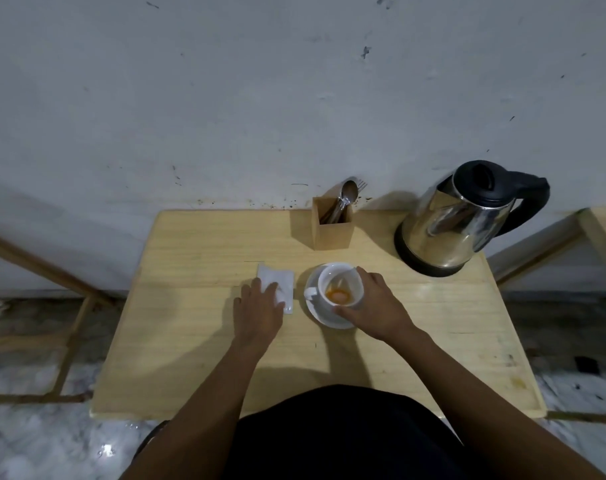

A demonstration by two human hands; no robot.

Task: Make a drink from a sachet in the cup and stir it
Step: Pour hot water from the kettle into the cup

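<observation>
A white cup (pixel 339 277) stands on a white saucer (pixel 313 311) in the middle of the wooden table (pixel 190 341). Orange powder or liquid lies at the cup's bottom. My right hand (pixel 374 303) wraps around the cup's right side, thumb in front and fingers behind. The cup's handle points left. To the left of the saucer lies a white sachet (pixel 279 280), flat on the table. My left hand (pixel 258 306) rests on it with fingers spread, covering its lower part.
A wooden holder (pixel 332 226) with spoons and a fork stands at the back against the wall. A steel electric kettle (pixel 457 220) with a black lid and handle sits at the back right. Wooden frames stand to either side of the table.
</observation>
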